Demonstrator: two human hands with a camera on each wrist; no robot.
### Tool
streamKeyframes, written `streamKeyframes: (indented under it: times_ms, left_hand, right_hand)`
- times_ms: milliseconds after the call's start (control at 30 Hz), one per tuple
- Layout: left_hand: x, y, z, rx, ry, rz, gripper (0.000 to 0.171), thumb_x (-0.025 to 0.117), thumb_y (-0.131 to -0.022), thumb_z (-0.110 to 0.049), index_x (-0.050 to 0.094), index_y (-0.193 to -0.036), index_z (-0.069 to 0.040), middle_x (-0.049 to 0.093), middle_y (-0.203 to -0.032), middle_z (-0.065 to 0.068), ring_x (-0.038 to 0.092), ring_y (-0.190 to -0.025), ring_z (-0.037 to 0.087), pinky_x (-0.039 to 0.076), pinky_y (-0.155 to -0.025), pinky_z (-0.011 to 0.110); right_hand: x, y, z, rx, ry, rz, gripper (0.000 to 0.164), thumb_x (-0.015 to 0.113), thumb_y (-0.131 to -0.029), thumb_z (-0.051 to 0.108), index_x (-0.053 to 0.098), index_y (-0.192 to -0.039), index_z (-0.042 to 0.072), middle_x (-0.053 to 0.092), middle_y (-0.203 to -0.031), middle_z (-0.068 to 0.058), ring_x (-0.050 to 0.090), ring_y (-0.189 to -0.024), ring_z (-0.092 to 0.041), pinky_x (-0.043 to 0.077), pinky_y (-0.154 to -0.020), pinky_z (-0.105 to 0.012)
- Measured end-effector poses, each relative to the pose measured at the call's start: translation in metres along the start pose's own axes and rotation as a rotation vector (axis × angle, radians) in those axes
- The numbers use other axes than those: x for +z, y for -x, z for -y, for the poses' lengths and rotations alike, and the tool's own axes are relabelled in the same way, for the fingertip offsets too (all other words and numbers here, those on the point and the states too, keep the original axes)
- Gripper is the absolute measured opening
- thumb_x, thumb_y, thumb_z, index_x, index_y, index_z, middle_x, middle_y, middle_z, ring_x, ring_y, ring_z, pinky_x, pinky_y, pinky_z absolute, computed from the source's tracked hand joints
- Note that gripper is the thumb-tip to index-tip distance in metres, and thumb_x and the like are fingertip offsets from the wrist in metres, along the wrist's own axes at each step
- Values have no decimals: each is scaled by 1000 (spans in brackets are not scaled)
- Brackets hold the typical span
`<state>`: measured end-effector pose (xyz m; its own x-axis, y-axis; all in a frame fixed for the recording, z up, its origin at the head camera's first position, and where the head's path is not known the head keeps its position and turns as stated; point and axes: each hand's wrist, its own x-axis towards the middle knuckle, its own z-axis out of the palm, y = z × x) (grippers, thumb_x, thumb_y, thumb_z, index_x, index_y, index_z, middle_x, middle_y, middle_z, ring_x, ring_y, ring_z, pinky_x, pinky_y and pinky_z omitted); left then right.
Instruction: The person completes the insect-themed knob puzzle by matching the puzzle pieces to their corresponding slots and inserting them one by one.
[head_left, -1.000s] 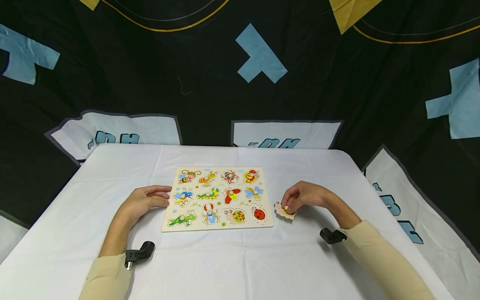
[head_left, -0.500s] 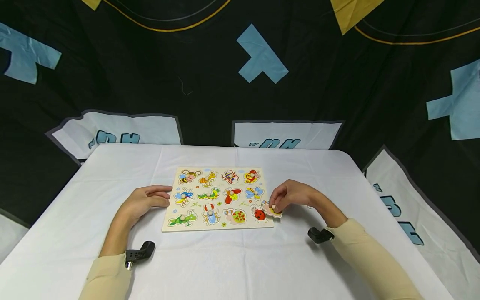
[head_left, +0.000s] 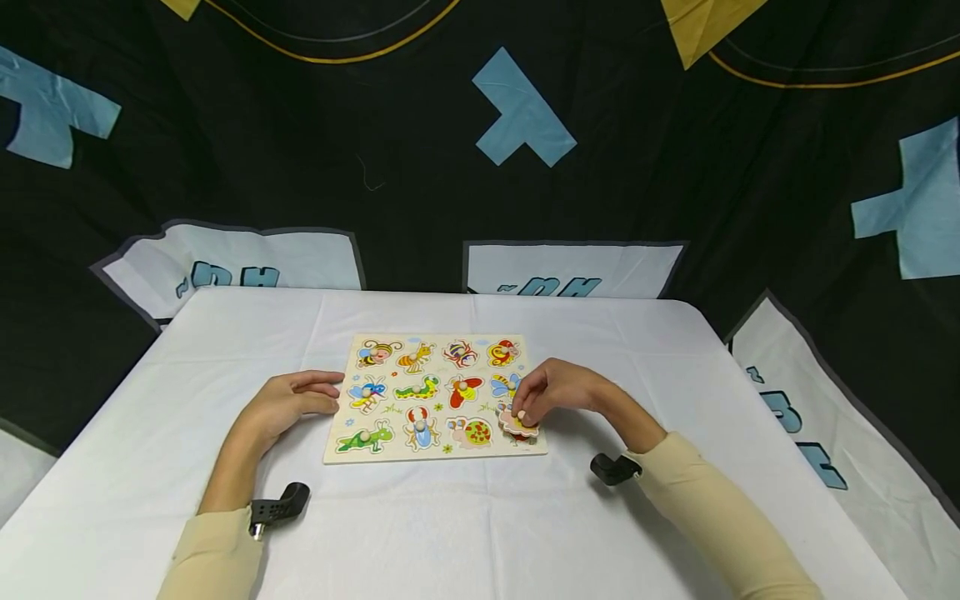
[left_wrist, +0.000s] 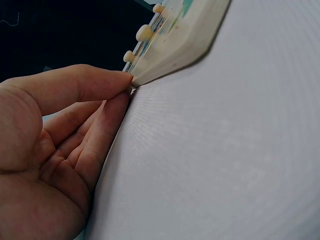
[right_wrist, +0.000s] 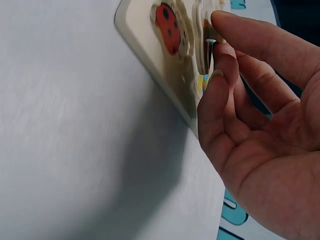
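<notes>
A wooden knob puzzle board [head_left: 442, 408] with printed insects lies on the table. My left hand [head_left: 288, 404] rests at its left side; in the left wrist view, straight fingers [left_wrist: 85, 82] touch the board's edge [left_wrist: 195, 55]. Over the lower right of the board, my right hand [head_left: 558, 390] pinches the knob of a snail puzzle piece [head_left: 510, 423]. In the right wrist view this piece [right_wrist: 201, 50] stands edge-on, raised beside the recessed ladybug picture [right_wrist: 168, 27]. The head view has it overlapping the ladybug, which is mostly hidden. To the left lies the snail picture [head_left: 471, 432], showing no knob.
White cloth covers the table [head_left: 420, 533]. Several knobs [left_wrist: 145, 33] stick up from the board. A black curtain [head_left: 315, 150] with blue and yellow patches hangs behind the table. Each wrist wears a small black camera [head_left: 615, 469].
My right hand has carried the snail puzzle piece leftward, from the table beside the board to above its lower right. The left hand has stayed at the board's edge.
</notes>
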<state>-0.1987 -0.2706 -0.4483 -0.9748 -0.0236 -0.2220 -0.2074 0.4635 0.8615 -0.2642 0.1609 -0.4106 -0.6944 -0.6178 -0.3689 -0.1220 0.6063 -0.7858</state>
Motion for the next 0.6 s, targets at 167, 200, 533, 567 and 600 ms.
streamKeyframes:
  times_ms: [167,200,533,567,600]
  left_hand:
    - [0,1,0,-1,9,5,63,81,-82,-21,60,-141,-9,72,-113,3,60,-103,7,37,-101,35]
    - [0,1,0,3,8,8,64,81,-82,-21,60,-141,-8,72,-113,3,60,-103,6,37,-100,35]
    - [0,1,0,12,8,7,63,81,-83,-20,60,-141,-8,72,-113,3,61,-101,5,37,-98,33]
    - [0,1,0,10,8,6,63,81,-82,-20,60,-141,-8,72,-113,3,61,-101,5,37,-98,32]
    - [0,1,0,8,7,6,63,81,-82,-20,60,-141,-8,72,-113,3,61,-101,5,38,-98,32]
  right_hand:
    - [8,-7,6,-6,-18,-1,18,85,-76,9,80,-93,8,73,-79,0,63,-78,-13,48,-78,-28]
    - [9,-9,7,-9,-21,-2,18,85,-76,9,80,-93,9,73,-79,1,63,-78,-13,48,-78,-28]
    - [22,-19,17,-44,-43,36,16,83,-76,7,81,-92,10,71,-77,1,59,-74,-11,48,-72,-28]
    - [23,-20,18,-50,-34,37,16,83,-76,8,81,-92,10,71,-77,2,60,-74,-10,48,-72,-28]
    - [23,-21,19,-55,-30,37,16,83,-76,8,81,-92,10,71,-77,2,60,-74,-10,48,-72,-29]
